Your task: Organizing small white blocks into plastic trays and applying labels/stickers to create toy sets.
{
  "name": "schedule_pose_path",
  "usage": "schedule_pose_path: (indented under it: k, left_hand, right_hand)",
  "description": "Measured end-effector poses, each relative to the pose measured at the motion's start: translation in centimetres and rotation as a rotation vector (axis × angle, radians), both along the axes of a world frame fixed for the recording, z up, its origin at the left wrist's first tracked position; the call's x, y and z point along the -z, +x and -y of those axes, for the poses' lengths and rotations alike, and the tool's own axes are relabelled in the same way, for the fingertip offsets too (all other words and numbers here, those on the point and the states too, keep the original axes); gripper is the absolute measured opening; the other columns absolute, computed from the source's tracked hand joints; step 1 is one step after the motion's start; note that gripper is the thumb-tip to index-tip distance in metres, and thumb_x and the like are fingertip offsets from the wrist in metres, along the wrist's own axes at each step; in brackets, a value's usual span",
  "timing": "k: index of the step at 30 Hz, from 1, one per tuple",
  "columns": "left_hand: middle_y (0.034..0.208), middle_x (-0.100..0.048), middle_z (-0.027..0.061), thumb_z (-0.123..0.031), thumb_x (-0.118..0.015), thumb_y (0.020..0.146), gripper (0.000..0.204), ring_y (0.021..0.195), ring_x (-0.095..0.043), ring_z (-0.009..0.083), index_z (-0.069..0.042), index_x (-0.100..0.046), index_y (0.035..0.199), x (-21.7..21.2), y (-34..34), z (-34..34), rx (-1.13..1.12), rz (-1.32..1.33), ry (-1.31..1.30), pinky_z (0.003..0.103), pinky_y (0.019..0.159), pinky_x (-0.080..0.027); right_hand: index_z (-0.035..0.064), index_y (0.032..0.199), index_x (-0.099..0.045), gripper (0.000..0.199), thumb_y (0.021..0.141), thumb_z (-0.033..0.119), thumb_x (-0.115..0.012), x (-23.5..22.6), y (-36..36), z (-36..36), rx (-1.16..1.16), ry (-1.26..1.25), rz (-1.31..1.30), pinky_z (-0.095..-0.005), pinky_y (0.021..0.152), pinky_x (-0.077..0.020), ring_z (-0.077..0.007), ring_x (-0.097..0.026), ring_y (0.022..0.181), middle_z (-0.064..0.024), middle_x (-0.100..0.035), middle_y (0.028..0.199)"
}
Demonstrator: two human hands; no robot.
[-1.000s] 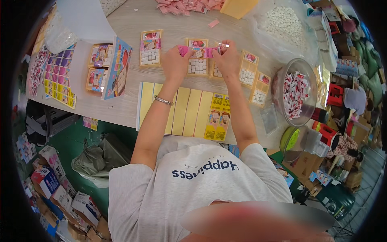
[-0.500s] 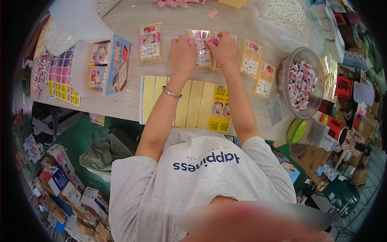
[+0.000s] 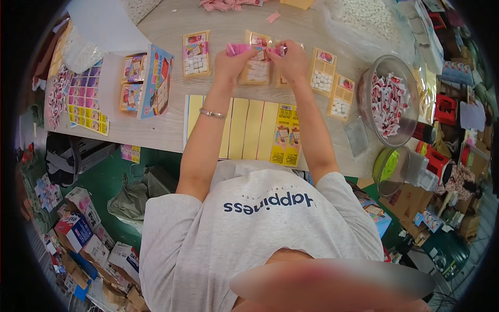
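So a second ago the shiny pink printed strip (image 3: 237,49) was stretched flat between both hands, and now they're closer together: left hand (image 3: 230,67) pinching the strip, right hand (image 3: 292,64) narrow too, seemingly on a bit of the same pink. My guess is it's being wrapped round the pale yellow rectangular plastic tray (image 3: 256,75) of white pieces, which is right between and below the hands over the pale wood-grain desk (image 3: 176,86); can't tell if it's secured. Container-wise, the big clear round bowl (image 3: 367,101) at right holds red-and-white sachets (image 3: 387,106), the clear plastic bag (image 3: 338,30) up top has small white pellets (image 3: 364,16), and the open blue-sided card box (image 3: 157,86) at left has at least 2 filled trays (image 3: 133,67).
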State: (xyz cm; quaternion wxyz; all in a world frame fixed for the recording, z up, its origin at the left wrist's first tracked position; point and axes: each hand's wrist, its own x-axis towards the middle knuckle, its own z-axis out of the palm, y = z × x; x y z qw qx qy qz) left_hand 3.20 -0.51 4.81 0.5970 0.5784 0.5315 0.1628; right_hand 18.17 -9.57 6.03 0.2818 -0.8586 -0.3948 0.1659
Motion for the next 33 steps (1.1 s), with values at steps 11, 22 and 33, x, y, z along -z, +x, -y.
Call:
schedule_pose_path:
  k: [11, 22, 33]
  left_hand:
    - [0.105, -0.071, 0.0113, -0.002, -0.075, 0.086, 0.03, 0.093, -0.07, 0.0173, 0.003, -0.063, 0.113, -4.6, -6.3, 5.0, -0.057, 0.791, -0.392, 0.029, 0.078, -0.06]
    - [0.098, -0.07, 0.005, -0.003, -0.085, 0.075, 0.027, 0.08, -0.063, 0.0083, 0.0, -0.071, 0.098, -8.8, -9.9, 9.7, -0.148, 0.399, 0.576, 0.023, 0.07, -0.051]
    - [0.096, -0.073, 0.0116, 0.0, -0.077, 0.072, 0.021, 0.092, -0.071, 0.0276, -0.002, -0.075, 0.093, -11.1, -14.7, 9.6, 0.538, 0.918, 0.447, 0.037, 0.085, -0.056]
  right_hand:
    - [-0.0033, 0.11, -0.067, 0.025, 0.088, 0.006, -0.073, -3.5, -6.4, 7.0, 0.061, 0.667, -1.155, -0.0271, 0.073, -0.0554, -0.0126, -0.068, 0.083, -0.0086, -0.072, 0.1]
    - [-0.0027, 0.104, -0.071, 0.019, 0.085, -0.004, -0.073, -6.9, -10.7, 9.3, 0.02, 0.778, -0.855, -0.025, 0.078, -0.0544, -0.0109, -0.067, 0.086, -0.0075, -0.072, 0.098]
    - [0.0026, 0.088, -0.077, 0.018, 0.082, 0.019, -0.079, -10.9, -7.0, 10.1, -0.985, 0.661, -1.029, -0.0367, 0.08, -0.0462, -0.0234, -0.059, 0.086, -0.0057, -0.067, 0.08]
